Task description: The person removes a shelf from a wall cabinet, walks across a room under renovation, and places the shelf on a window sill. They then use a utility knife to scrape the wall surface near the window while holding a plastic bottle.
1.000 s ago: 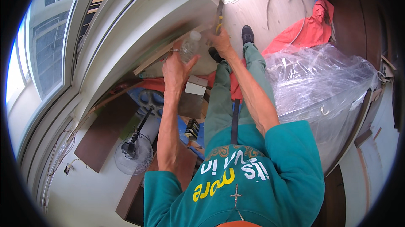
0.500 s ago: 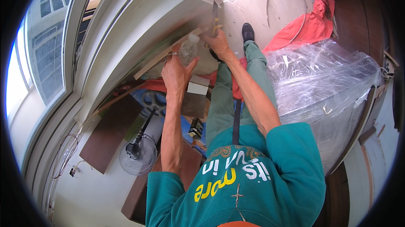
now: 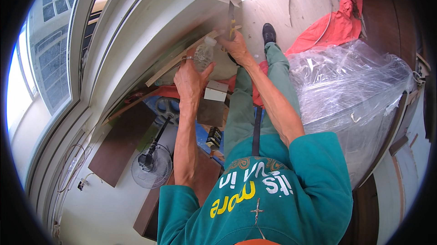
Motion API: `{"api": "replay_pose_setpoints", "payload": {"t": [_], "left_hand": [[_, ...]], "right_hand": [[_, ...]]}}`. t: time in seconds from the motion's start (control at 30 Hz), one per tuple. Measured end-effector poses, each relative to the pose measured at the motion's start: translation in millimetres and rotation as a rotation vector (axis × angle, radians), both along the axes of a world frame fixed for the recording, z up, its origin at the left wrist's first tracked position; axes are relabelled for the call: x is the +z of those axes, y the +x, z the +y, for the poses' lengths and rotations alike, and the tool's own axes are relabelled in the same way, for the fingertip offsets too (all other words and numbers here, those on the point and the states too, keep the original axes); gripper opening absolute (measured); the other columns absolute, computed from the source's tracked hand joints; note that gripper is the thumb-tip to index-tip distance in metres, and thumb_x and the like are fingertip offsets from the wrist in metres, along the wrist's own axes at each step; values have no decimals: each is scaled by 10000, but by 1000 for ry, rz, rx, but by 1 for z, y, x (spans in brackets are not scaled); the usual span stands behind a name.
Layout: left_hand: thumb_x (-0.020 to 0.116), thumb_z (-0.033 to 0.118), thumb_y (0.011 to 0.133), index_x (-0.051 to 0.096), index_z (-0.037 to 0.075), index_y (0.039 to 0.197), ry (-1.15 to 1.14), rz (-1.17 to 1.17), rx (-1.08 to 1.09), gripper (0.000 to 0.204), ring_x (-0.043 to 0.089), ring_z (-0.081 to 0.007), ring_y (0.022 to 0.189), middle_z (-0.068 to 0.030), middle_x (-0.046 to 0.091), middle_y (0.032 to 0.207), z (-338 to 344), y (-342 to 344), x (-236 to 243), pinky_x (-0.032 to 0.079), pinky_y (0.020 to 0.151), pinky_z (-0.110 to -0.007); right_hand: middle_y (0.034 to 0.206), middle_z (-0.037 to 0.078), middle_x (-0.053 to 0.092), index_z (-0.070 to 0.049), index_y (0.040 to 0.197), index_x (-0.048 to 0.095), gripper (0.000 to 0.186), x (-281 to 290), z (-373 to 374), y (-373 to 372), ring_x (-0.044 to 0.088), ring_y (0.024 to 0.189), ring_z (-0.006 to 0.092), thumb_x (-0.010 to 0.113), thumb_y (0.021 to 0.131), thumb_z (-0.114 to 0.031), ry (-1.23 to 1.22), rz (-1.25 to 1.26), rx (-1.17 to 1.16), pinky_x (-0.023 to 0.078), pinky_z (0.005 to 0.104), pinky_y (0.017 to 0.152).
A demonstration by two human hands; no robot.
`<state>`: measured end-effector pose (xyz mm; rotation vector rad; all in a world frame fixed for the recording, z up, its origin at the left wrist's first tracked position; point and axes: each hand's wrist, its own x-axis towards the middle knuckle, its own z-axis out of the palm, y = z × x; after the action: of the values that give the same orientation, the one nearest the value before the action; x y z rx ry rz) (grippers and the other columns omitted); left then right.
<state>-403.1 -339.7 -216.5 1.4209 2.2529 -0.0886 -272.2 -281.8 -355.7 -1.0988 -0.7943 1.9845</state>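
My left hand (image 3: 188, 77) is wrapped round a clear plastic bottle (image 3: 203, 56) with a white cap, which tilts up towards my other hand. My right hand (image 3: 235, 47) is closed on a flat-bladed tool (image 3: 232, 17) with a yellow and black handle. Its dark blade points away from me, and its exact kind is hard to make out. The bottle's cap is close to my right fingers; whether they touch, I cannot tell. Behind the hands, a long wooden strip (image 3: 170, 65) slants along the base of the pale window ledge.
Plastic-wrapped furniture (image 3: 350, 85) stands to my right, with a red sheet (image 3: 321, 31) beyond it. At lower left are a fan (image 3: 152, 165), a brown board (image 3: 123, 142) and loose cables (image 3: 73, 167). A small box (image 3: 213, 137) and a white block (image 3: 215, 91) lie near my legs.
The whole view has shifted very slightly. Both hands keep almost the same pose, still holding the bottle and the flat-bladed tool.
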Motion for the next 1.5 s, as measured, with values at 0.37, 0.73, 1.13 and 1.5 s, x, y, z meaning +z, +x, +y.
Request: {"api": "replay_pose_setpoints", "payload": {"t": [0.37, 0.73, 1.13, 1.5], "left_hand": [[828, 475, 741, 563, 101, 1328, -25, 4, -36, 745, 665, -449, 949, -251, 694, 1029, 4, 2, 7, 538, 790, -517], [824, 406, 750, 547, 108, 1321, -10, 15, -97, 701, 664, -447, 980, -235, 684, 1096, 4, 0, 9, 547, 807, -520], [839, 454, 736, 549, 100, 1332, -5, -24, 9, 752, 637, -452, 1057, -254, 667, 1169, -14, -19, 4, 524, 859, -512], [806, 473, 760, 547, 93, 1337, -88, -5, 99, 738, 646, -464, 1023, -268, 683, 1103, -35, -39, 6, 526, 846, -513]], "right_hand": [[970, -16, 601, -72, 1170, 616, 325, -2, -2, 0, 543, 824, 76, 660, 849, -41, 25, 4, -26, 444, 247, 707], [1030, 0, 635, -67, 1171, 618, 324, -5, -2, 1, 578, 898, 90, 642, 850, -27, 49, 25, -16, 462, 253, 754], [1026, 3, 639, -71, 1178, 637, 370, -12, -4, 3, 565, 858, 79, 609, 815, -5, 77, -93, 39, 477, 270, 749], [967, -32, 631, -55, 1194, 627, 330, -7, -4, 1, 565, 870, 45, 665, 870, -3, 19, 28, -14, 443, 218, 783]]}}
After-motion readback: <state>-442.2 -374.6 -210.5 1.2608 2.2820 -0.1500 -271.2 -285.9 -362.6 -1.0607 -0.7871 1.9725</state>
